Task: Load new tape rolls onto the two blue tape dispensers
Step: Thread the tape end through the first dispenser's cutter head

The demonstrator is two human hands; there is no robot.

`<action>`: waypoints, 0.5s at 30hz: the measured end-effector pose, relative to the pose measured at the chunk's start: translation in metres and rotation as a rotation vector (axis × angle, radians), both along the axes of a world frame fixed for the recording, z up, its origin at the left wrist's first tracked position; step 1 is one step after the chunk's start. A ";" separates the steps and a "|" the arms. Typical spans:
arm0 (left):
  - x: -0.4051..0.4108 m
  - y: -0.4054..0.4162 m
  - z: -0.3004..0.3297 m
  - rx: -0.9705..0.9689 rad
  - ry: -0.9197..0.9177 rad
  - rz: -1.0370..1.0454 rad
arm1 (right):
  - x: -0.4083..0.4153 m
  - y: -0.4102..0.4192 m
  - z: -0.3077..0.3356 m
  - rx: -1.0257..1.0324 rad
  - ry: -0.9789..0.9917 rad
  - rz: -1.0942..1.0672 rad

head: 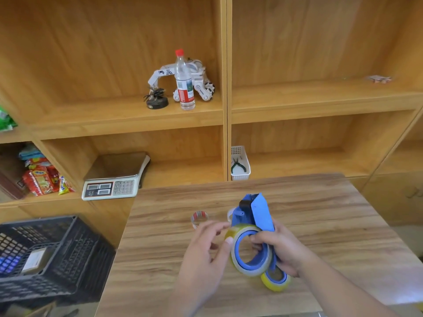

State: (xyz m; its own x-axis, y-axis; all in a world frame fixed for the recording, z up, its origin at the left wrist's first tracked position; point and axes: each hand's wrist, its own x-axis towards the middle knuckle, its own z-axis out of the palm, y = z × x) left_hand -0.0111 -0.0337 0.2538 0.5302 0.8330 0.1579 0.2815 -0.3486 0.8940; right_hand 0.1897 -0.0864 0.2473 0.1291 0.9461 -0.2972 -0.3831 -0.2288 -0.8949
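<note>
My right hand (283,249) grips a blue tape dispenser (256,213) held above the wooden table (320,213). A yellowish tape roll (248,268) sits around the dispenser's blue hub. My left hand (206,245) touches the left rim of that roll with thumb and fingertips. Below my right hand lies a second yellow tape roll on a blue hub (275,280), partly hidden by the first. An empty clear tape core with red print (199,218) lies on the table to the left. A white core edge (230,213) peeks out behind the dispenser.
A black plastic crate (45,255) stands to the left of the table. Wooden shelves behind hold a digital scale (112,181), a white basket with pliers (239,163), a water bottle (184,81), a toy robot (199,76) and snack packets (41,179).
</note>
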 end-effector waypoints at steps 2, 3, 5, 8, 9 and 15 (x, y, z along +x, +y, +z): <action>-0.003 0.008 0.007 0.075 0.051 -0.104 | 0.001 -0.002 -0.002 -0.021 0.001 0.057; -0.005 0.010 0.007 0.073 0.071 -0.143 | 0.002 -0.004 -0.002 -0.035 -0.002 0.087; -0.009 0.015 0.005 0.082 0.097 -0.199 | 0.001 -0.008 -0.002 -0.055 0.003 0.134; -0.016 0.020 -0.002 0.047 0.087 -0.250 | 0.000 -0.015 0.000 -0.104 0.043 0.176; -0.017 0.021 -0.004 0.019 0.078 -0.264 | 0.000 -0.016 0.000 -0.118 0.060 0.196; -0.019 0.016 -0.009 0.015 0.037 -0.272 | 0.000 -0.022 -0.008 -0.185 0.040 0.299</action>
